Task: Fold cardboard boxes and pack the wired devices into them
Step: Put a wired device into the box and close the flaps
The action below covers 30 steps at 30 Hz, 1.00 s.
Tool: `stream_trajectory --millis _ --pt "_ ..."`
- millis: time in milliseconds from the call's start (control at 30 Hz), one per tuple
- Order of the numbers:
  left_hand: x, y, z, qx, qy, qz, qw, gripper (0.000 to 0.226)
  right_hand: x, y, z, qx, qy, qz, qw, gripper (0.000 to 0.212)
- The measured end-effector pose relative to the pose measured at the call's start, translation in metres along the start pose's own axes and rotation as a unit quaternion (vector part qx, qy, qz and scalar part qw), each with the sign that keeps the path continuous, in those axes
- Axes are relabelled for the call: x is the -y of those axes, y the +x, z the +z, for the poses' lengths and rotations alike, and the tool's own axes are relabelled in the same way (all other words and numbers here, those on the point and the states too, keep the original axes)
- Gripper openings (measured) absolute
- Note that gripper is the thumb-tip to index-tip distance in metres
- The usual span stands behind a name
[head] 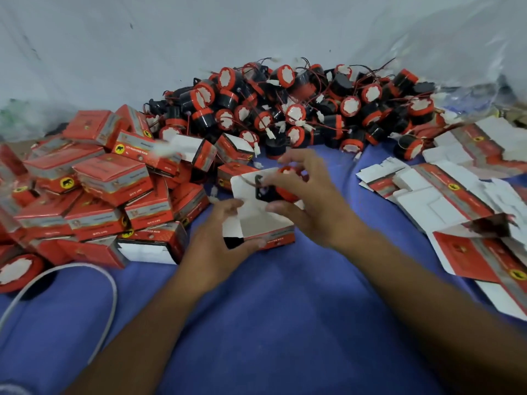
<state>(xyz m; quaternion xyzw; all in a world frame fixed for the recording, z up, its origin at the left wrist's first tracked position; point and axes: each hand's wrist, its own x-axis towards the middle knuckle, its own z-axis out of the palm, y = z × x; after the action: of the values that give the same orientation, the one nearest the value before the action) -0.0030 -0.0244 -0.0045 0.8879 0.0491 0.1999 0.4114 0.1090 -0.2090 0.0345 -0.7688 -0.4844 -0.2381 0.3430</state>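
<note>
Nine o'clock: a stack of folded red boxes [94, 181]. Centre, on the blue sheet [271, 323], the left hand [219, 246] has its grip clasped on the open box [265, 223]. Just above the box's mouth, the right hand [308, 201], grip pinching a black-and-red wired device [273, 189]. Twelve o'clock, the heap of loose devices [299, 109]; three o'clock, flat unfolded cartons [445, 195].

a blue cloth [285, 323] covers the whole surface underfoot, smooth with a few soft folds. behind the blue cloth rises a pale grey-white sheet [199, 38], creased and lightly marked. at the cloth's far right corner bunches crinkled clear plastic [484, 89]. the light is soft and even.
</note>
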Motion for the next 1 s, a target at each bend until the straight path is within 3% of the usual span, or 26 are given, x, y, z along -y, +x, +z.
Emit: stream_trajectory --millis 100,167,233,433,567,700,867,1000 --pt "0.001 0.0 0.0 0.008 -0.014 0.003 1.0 0.053 0.002 -0.005 0.008 0.104 -0.019 -0.019 0.994 0.036" --pt "0.001 0.0 0.0 0.023 -0.02 0.015 0.999 0.044 0.001 -0.006 0.007 0.114 0.031 0.042 0.992 0.045" --pt "0.001 0.001 0.001 0.026 -0.03 0.041 0.998 0.022 0.002 -0.006 0.006 0.091 0.033 0.045 0.994 0.039" --pt "-0.002 0.005 -0.003 0.029 -0.057 0.07 0.996 0.034 0.006 -0.006 0.006 0.11 0.048 -0.011 0.993 0.019" --pt "0.0 0.004 -0.002 -0.004 -0.057 0.087 0.995 0.028 0.01 -0.01 0.007 0.121 0.01 -0.052 0.991 0.026" --pt "-0.004 0.004 -0.003 -0.013 -0.092 0.064 0.994 0.031 0.007 -0.011 0.005 0.103 0.032 0.0 0.994 0.018" --pt "-0.008 0.003 -0.005 -0.023 -0.171 0.016 0.985 0.03 0.013 -0.013 0.018 0.032 0.008 0.061 0.998 0.028" --pt "-0.008 0.002 -0.006 -0.026 -0.177 0.015 0.984 0.028 0.014 -0.008 0.02 0.02 -0.02 0.081 0.996 0.035"
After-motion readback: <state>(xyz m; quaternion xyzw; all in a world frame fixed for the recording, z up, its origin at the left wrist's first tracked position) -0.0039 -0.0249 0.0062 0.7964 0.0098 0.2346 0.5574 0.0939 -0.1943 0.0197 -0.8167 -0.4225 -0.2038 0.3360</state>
